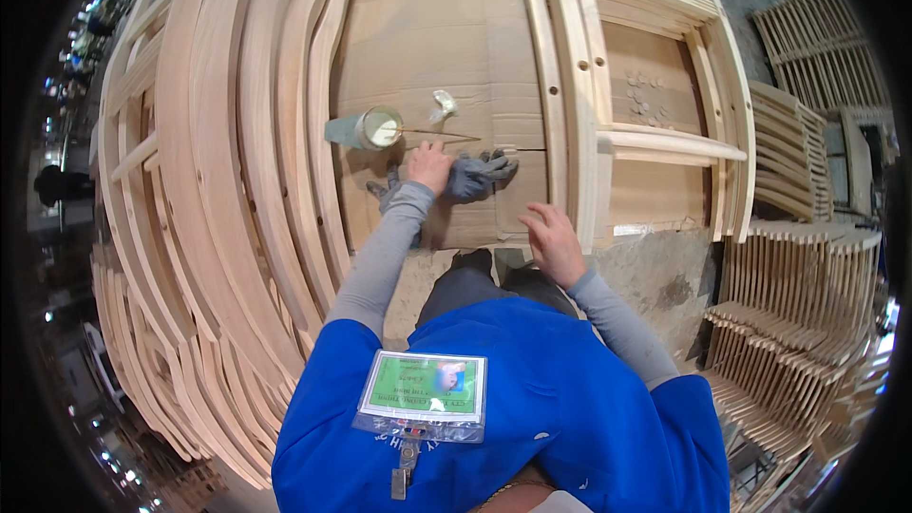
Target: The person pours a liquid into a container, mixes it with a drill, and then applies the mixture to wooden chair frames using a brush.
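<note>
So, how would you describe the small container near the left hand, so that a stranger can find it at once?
Start at the cardboard sheet on the bench between the stack of curved wooden parts and the wooden frame. Just above the left hand lies the container. It is the only pale green cylinder there, tipped sideways, its open mouth showing something whitish; beside the hand lies only a grey glove.

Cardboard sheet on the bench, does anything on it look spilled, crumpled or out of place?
Nothing looks spilled. The glue jar lies on its side on the cardboard, a crumpled white scrap sits nearby, and grey gloves lie bunched beside the left hand.
</note>
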A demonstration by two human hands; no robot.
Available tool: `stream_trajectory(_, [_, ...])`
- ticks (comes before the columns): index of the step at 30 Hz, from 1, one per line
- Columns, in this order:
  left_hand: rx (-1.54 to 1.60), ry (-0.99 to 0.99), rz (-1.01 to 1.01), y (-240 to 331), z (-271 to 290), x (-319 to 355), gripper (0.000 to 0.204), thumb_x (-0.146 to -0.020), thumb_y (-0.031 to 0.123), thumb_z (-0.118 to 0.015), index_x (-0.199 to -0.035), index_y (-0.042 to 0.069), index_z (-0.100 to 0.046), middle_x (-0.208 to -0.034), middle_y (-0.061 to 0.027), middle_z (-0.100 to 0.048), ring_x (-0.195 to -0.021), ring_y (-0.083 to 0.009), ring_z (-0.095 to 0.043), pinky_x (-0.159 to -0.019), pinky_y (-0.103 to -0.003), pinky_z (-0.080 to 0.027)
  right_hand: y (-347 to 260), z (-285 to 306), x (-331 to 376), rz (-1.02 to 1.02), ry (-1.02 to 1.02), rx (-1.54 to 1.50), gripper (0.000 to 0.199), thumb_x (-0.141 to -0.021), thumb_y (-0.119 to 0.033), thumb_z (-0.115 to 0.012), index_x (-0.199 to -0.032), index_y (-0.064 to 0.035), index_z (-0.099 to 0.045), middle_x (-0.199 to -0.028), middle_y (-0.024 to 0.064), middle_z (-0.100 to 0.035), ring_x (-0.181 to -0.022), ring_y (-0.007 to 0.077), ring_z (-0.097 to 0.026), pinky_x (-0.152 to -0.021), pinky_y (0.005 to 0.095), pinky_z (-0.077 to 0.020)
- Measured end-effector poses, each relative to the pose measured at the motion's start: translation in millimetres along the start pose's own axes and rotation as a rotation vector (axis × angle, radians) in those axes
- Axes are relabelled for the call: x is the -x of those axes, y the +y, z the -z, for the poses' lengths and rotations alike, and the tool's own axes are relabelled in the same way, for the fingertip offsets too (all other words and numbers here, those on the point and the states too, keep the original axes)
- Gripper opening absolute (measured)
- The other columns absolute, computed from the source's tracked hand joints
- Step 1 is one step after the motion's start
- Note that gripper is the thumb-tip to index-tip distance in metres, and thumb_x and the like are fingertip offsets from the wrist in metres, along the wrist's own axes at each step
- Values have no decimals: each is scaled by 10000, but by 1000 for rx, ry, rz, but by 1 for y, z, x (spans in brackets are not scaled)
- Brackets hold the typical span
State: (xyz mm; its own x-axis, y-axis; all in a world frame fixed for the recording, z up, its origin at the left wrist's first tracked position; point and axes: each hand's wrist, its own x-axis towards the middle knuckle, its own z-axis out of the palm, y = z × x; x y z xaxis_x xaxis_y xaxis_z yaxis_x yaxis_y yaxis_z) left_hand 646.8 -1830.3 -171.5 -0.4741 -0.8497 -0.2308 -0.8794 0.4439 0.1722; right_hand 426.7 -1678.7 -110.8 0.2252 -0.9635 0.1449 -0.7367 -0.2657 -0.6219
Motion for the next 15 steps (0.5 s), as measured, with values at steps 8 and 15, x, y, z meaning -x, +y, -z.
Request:
stream_trajectory(8, [709, 155, -166, 60, 63, 41, 119, -767, 121, -585, -815, 17, -550, -750, -161, -572, -725, -321, -568, -636, -386, -447, -11, 48, 81, -250, 281, -358, 200, -754, -26, -596, -953, -7, -595, -969, 136, -576, -912, 286, -552, -768, 339, -464])
stream_trajectory(15, [619, 199, -661, 196, 104, 114, 91, -773, 61, -622, -843, 20, -581, -743, -142, -566, -674, -298, -573, -588, -349, -461, -46, 89, 96, -196, 378, -380, 418, -730, -184, -655, -1074, 3, -510, -1037, 179, -543, -907, 316, -558, -742, 359, -476])
